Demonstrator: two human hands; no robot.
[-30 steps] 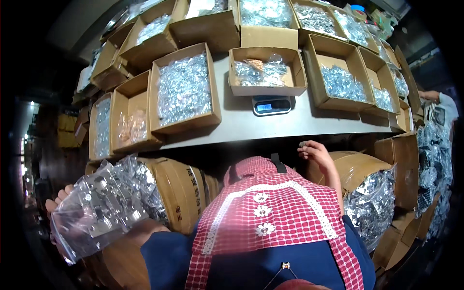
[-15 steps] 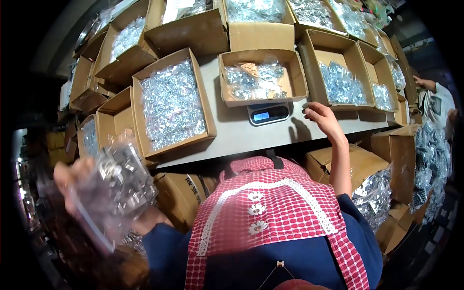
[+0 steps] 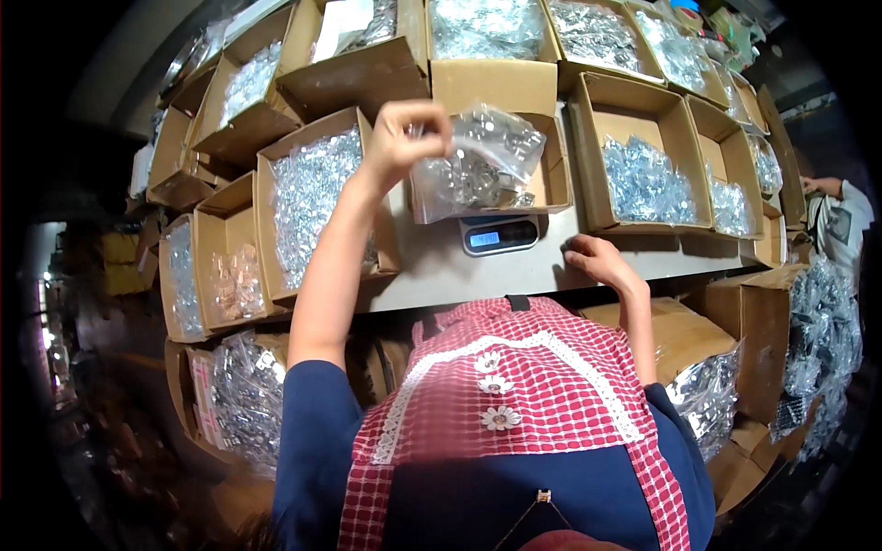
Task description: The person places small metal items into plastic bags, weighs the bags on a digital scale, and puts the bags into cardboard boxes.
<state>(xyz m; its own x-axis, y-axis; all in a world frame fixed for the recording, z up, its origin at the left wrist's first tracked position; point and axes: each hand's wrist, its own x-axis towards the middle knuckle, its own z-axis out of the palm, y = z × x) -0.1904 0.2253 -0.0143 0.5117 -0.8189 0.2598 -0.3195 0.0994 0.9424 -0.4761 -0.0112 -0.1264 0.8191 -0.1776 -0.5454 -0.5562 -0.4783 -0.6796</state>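
My left hand (image 3: 404,142) is closed on the top edge of a clear zip bag (image 3: 487,156) with grey metal parts inside. The bag is over a small cardboard box (image 3: 555,173), covering most of its contents. That box rests on a digital scale (image 3: 501,237) with a lit blue display. To the right of the scale, my right hand (image 3: 599,261) is low over the table, its fingers curled together. Something small and dark may be between the fingertips; I cannot make it out.
Around the grey table (image 3: 423,275) stand open cardboard boxes of bagged metal parts, such as a full box (image 3: 317,197) at left and a partly filled one (image 3: 643,179) at right. More cartons (image 3: 657,335) stand below the front edge. Another person's hand (image 3: 820,186) shows at far right.
My left hand has carried the zip bag from the lower left up over the box on the scale. My right hand has come slightly down towards the table. The view has shifted a little.
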